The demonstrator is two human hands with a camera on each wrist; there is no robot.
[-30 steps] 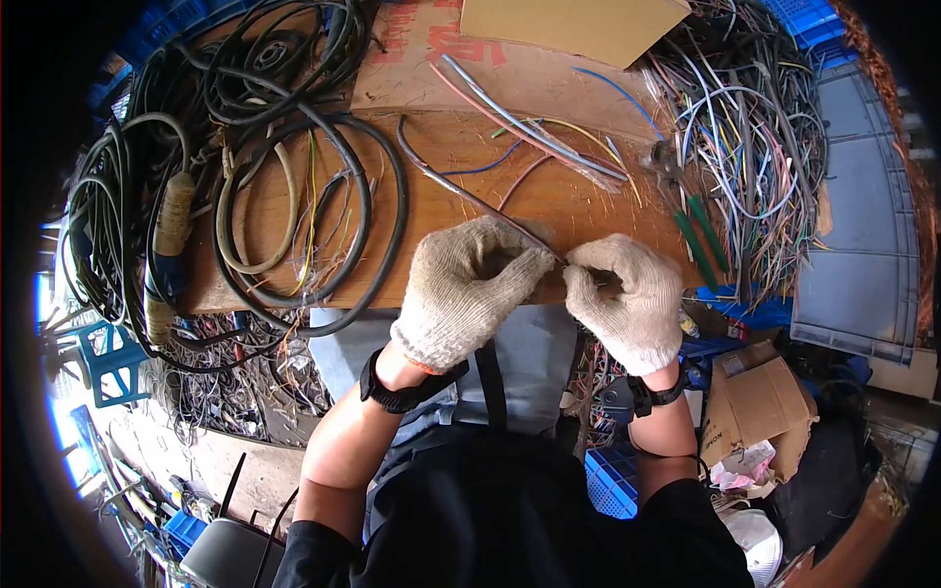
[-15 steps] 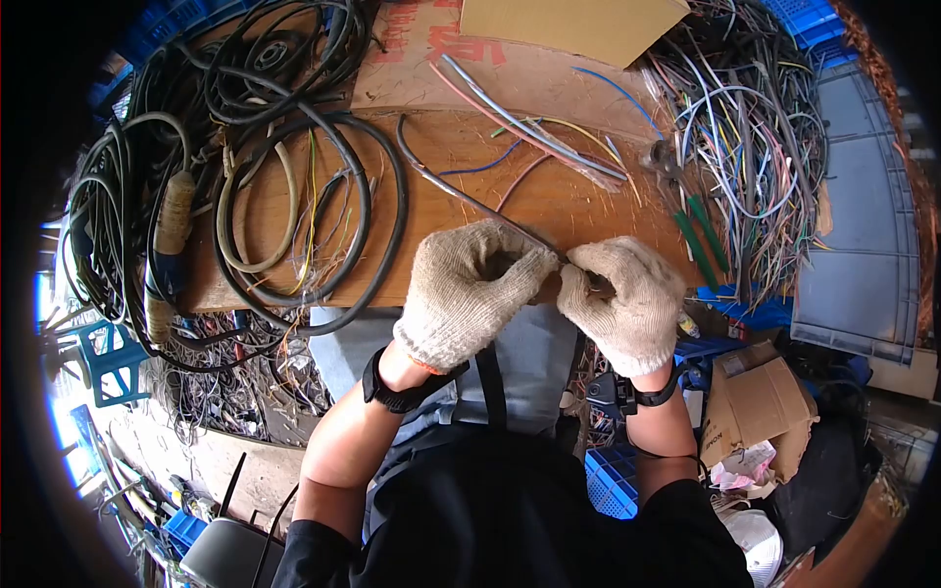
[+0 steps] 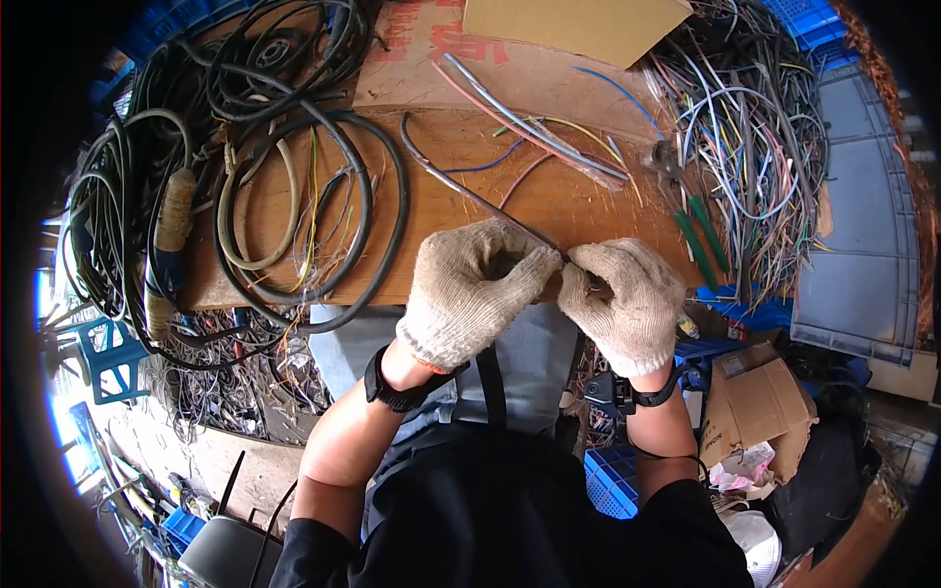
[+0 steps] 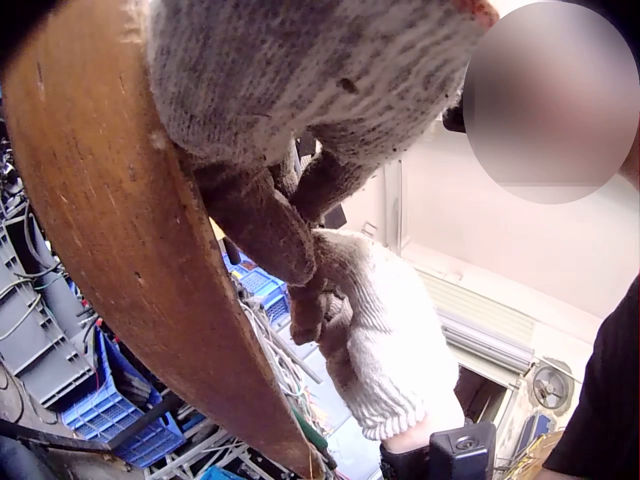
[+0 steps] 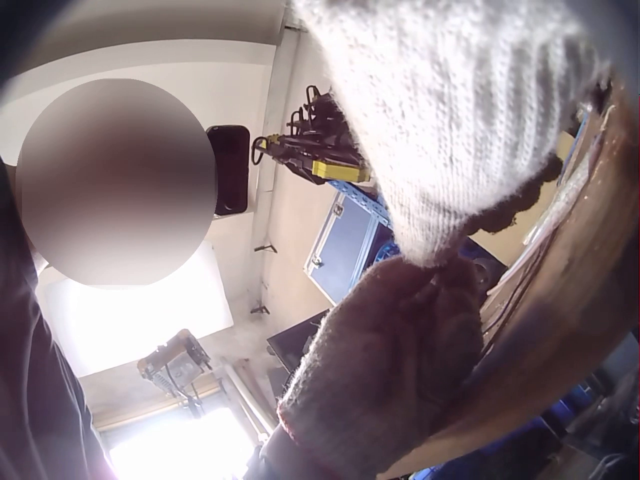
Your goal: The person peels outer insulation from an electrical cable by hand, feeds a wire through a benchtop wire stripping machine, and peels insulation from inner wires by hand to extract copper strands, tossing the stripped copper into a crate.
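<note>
A thin dark cable [image 3: 469, 194] runs diagonally over the wooden bench to the gloved left hand [image 3: 472, 289], which pinches its near end between thumb and forefinger. The gloved right hand [image 3: 627, 302] pinches at the cable's tip, its fingertips meeting the left ones. In the left wrist view the left hand [image 4: 300, 90] is above and the right hand [image 4: 385, 330] below, fingertips close together. The right wrist view has the right hand [image 5: 460, 110] meeting the left hand [image 5: 380, 370]; the cable's tip is hidden by the gloves there.
Black cable coils [image 3: 368, 225] lie left on the bench [image 3: 549, 201]. Cut coloured wires [image 3: 529, 127] lie beyond the hands. Green-handled pliers [image 3: 698, 235] and a large wire pile [image 3: 755, 147] are on the right. A cardboard box [image 3: 578, 24] stands at the back.
The right hand has shifted slightly left and turned at the wrist, bringing its fingertips closer to the left ones. The left hand has barely moved, still pinching the cable.
</note>
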